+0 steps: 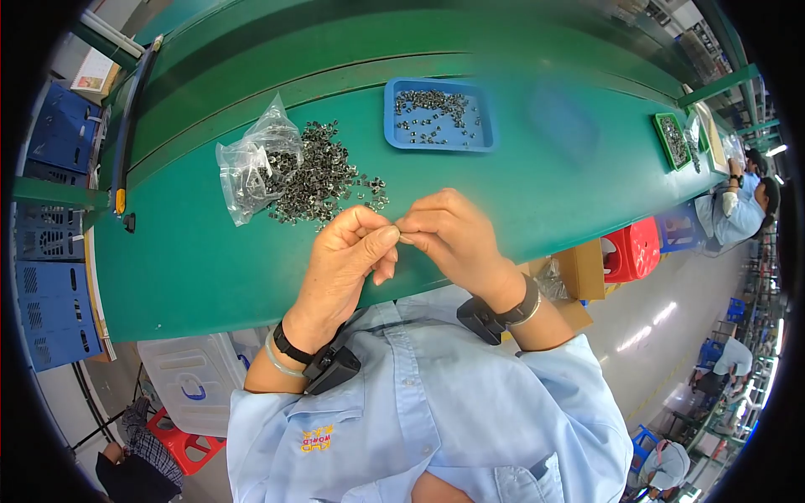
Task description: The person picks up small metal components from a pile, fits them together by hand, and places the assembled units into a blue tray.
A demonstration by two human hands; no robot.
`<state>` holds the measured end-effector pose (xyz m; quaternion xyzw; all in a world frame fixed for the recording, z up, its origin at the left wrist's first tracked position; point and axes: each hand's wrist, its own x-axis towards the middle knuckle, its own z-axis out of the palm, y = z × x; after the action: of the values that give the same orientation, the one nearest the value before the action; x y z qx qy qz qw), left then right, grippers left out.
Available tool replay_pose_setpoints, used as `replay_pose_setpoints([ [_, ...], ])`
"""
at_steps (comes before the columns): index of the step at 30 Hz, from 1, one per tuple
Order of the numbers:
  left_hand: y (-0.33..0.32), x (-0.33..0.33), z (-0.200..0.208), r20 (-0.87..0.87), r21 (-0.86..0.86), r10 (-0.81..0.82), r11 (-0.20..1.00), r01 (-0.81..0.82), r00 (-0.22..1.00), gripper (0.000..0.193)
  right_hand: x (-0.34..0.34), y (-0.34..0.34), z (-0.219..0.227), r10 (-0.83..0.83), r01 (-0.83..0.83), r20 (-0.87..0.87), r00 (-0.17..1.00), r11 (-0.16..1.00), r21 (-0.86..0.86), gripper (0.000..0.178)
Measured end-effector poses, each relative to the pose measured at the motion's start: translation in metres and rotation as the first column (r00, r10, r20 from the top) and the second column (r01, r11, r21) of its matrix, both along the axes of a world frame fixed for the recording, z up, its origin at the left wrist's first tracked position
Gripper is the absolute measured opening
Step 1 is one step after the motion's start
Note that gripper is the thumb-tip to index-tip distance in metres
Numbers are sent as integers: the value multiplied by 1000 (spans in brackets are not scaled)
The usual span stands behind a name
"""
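Note:
My left hand (350, 250) and my right hand (453, 238) meet above the front of the green table, fingertips touching. Both are closed in a pinch, and whatever lies between the fingers is too small and covered to name. Just beyond my left hand spreads a heap of small dark metal parts (323, 172). A clear plastic bag (247, 172) lies against the heap's left side, with some of the parts at its mouth. Farther back, a blue tray (489, 144) holds more such small parts, scattered over its bottom.
The green table (184, 277) has a raised ledge along its back. A green tray (662, 126) of small parts stands at the far right. Beside the table are a red stool (639, 251), a cardboard box (583, 272) and a lidded clear bin (189, 377). Other people sit farther off.

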<state>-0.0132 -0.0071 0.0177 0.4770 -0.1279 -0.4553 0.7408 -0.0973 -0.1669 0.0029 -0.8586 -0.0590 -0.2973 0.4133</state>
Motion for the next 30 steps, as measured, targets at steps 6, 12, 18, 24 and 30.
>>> replay_pose_setpoints([
  [6,0,-2,5,-88,-73,-5,997,-2,996,15,-1,4,-1,-3,1,18,1000,995,97,16],
  [12,-1,0,-2,-74,-84,-27,996,21,997,15,0,6,-4,-5,3,19,1000,994,105,16],
  [18,-1,-1,-3,-36,-53,-17,998,15,999,14,-3,7,-10,-10,9,16,1000,994,108,15],
  [24,-5,-3,4,-172,-138,-19,990,-5,985,13,-1,5,-4,15,-15,1,1000,960,280,14],
  [30,-5,-5,-8,-211,-228,-57,974,7,976,13,-1,4,-2,90,-80,-5,996,916,393,13],
])
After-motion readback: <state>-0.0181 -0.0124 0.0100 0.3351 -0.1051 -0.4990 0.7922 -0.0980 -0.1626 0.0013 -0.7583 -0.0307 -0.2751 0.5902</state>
